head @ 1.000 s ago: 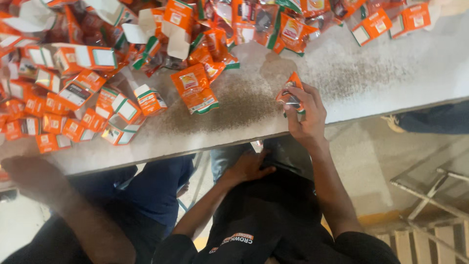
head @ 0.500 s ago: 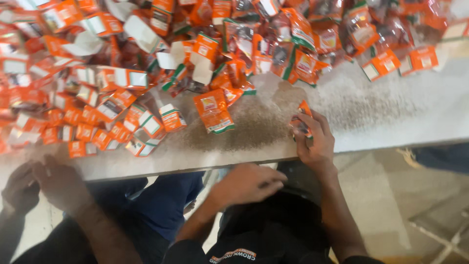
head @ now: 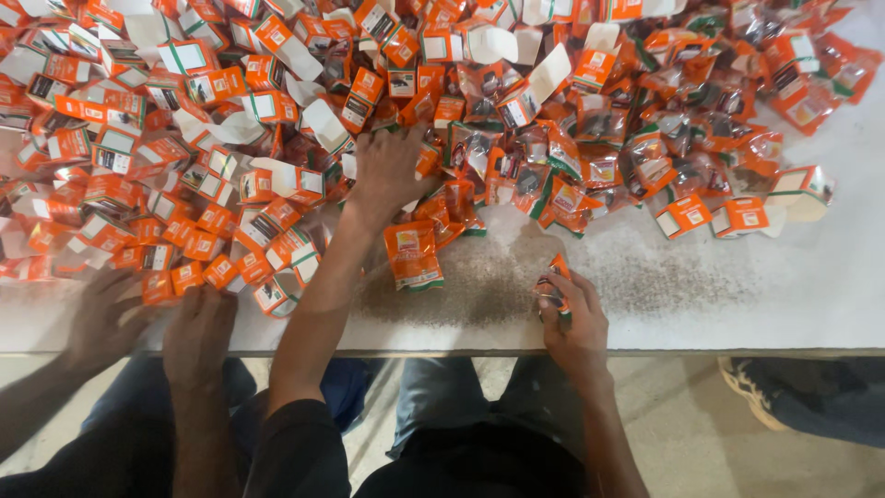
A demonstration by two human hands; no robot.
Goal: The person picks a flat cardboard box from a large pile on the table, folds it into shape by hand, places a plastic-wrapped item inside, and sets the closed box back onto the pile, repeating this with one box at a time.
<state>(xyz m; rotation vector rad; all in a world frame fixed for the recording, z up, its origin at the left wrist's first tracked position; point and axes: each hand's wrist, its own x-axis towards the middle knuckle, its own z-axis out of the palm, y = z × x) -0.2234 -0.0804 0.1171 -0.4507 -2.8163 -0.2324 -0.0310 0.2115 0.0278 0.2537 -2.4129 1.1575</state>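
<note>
Left hand point(head: 387, 171) lies spread, fingers wide, palm down on the heap of orange sachets point(head: 479, 148) toward the far side of the desk point(head: 737, 286). Right hand point(head: 572, 314) is closed around one orange sachet point(head: 557, 273) near the desk's near edge. Another person's two hands point(head: 157, 318) rest at the near-left edge beside small orange cartons point(head: 198, 272).
</note>
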